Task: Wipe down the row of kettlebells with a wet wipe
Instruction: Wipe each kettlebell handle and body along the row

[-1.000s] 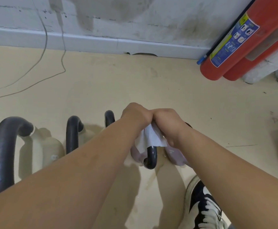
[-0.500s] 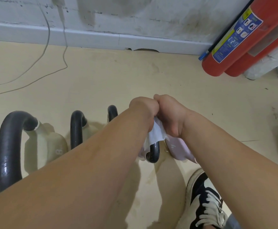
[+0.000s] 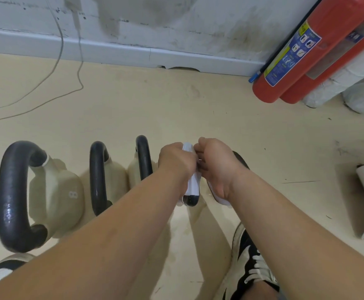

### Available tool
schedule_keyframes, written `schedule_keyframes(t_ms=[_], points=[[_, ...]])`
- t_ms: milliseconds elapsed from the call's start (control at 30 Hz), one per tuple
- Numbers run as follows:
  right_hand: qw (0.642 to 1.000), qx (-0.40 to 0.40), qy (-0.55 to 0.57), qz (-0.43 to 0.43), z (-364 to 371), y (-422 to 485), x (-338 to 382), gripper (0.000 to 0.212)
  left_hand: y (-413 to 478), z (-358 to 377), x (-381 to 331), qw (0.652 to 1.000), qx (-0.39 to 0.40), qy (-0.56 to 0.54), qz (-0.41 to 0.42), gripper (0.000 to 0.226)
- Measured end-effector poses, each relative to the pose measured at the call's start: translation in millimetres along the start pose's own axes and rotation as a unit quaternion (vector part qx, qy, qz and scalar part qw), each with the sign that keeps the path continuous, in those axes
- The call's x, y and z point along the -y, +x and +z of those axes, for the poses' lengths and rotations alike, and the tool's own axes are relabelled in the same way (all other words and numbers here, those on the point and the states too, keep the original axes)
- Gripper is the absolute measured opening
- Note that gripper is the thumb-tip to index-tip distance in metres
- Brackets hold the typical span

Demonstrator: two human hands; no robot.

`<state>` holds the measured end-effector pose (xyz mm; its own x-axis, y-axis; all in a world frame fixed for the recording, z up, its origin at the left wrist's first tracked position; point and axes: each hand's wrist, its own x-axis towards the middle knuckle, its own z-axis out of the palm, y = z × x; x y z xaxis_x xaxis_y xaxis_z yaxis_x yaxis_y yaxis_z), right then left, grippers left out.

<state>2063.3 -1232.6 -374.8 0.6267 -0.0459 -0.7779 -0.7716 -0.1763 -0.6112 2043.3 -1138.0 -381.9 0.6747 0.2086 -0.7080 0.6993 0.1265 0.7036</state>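
Head cam: mid-scrub, wet wipe (image 3: 192, 182) round rightmost kettlebell handle (image 3: 190, 200)
Hands: left hand (image 3: 176, 161), right hand (image 3: 218, 166) both gripping wipe
Next: probably its body

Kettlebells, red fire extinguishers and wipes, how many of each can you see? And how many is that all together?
Kettlebells: 4
Fire extinguishers: 2
Wet wipe: 1
Total: 7
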Motion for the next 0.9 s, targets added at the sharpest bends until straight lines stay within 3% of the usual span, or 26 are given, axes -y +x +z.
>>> schedule_keyframes(t_ms=[67, 100, 233, 267, 433, 500, 567, 600, 667, 800, 900], points=[[0.999, -0.033, 0.003, -0.012, -5.6, 0.6, -15.7, 0.055, -3.0, 1.4, 16.9, 0.999, 0.0, -0.021, 0.026, 0.018], [0.998, -0.048, -0.005, -0.028, -9.0, 0.2, -22.4, 0.054, -6.2, 2.9, 26.6, 0.999, 0.002, -0.024, 0.033, 0.021], [0.99, -0.044, -0.096, -0.095, 0.1, -33.8, -31.7, 0.022, -20.1, 12.5, 52.5, 0.993, -0.035, -0.039, 0.107, 0.033], [0.986, -0.045, -0.106, -0.119, 0.8, -39.7, -37.1, 0.022, -22.3, 14.0, 61.7, 0.989, -0.039, -0.034, 0.14, 0.033], [0.97, -0.091, -0.131, -0.183, -1.5, -49.5, -69.6, 0.042, -46.5, 7.2, 91.3, 0.979, 0.015, -0.128, 0.159, 0.026], [0.969, -0.101, -0.133, -0.185, -3.6, -51.7, -77.4, 0.038, -50.7, 3.9, 106.7, 0.987, 0.001, -0.103, 0.121, 0.024], [0.967, -0.099, -0.13, -0.196, -7.2, -53.7, -83.6, 0.036, -56.1, 11.1, 118.1, 0.986, -0.016, -0.041, 0.158, 0.031], [0.966, -0.099, -0.132, -0.198, -7.8, -54.1, -84.8, 0.036, -56.6, 10.6, 124.2, 0.976, -0.021, 0.035, 0.215, 0.03], [0.968, -0.098, -0.123, -0.194, -7.7, -51.2, -84.1, 0.034, -56.8, 14.5, 125.5, 0.972, -0.013, 0.085, 0.218, 0.04], [0.975, -0.086, -0.09, -0.186, -1.3, -48.8, -78.0, 0.018, -53.4, 8.6, 105.6, 0.972, -0.081, 0.07, 0.208, 0.017], [0.968, -0.082, -0.113, -0.208, 0.5, -51.9, -86.7, 0.027, -51.4, 4.9, 110.8, 0.966, -0.072, 0.1, 0.225, 0.022]])
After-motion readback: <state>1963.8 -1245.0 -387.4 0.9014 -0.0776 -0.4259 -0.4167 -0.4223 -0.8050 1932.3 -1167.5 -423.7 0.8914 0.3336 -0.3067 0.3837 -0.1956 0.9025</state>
